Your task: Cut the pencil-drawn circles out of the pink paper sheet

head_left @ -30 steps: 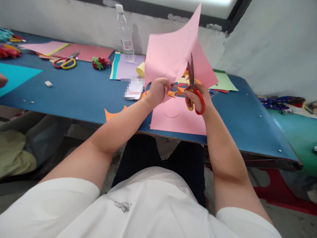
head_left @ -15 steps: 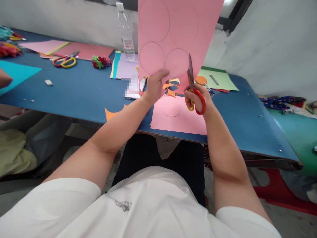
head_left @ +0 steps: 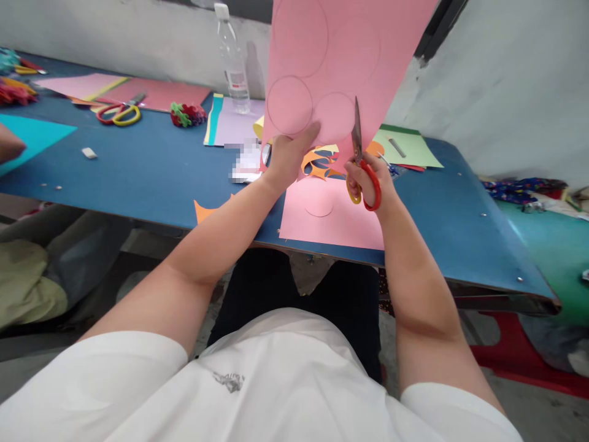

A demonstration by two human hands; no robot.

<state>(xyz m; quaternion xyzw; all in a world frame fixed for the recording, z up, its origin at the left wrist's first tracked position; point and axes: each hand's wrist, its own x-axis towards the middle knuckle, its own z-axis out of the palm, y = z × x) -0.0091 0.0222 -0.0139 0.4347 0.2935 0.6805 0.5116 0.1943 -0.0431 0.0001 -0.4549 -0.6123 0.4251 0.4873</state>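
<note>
My left hand (head_left: 291, 155) pinches the lower edge of a pink paper sheet (head_left: 352, 67), thumb on the near face. The sheet stands upright above the table, with several circles drawn on it. My right hand (head_left: 370, 178) grips scissors (head_left: 357, 138) with red and yellow handles, blades pointing up. The blades lie against the sheet beside the lower right circle; whether they are parted I cannot tell. Beneath my hands a second pink sheet (head_left: 331, 227), with a curved pencil line, lies flat at the table edge. Behind it are orange paper scraps (head_left: 315, 166).
On the blue table (head_left: 151, 166) stand a water bottle (head_left: 235, 70) and a ruffled bundle (head_left: 188, 115). Other scissors (head_left: 118, 114), an eraser (head_left: 89, 153) and a green sheet (head_left: 407, 146) lie about. Another person's hand (head_left: 10, 145) rests at far left by turquoise paper (head_left: 37, 138).
The upright pink sheet has shifted right, and my left hand has turned slightly with it. The scissors have moved a little and stand more upright.
</note>
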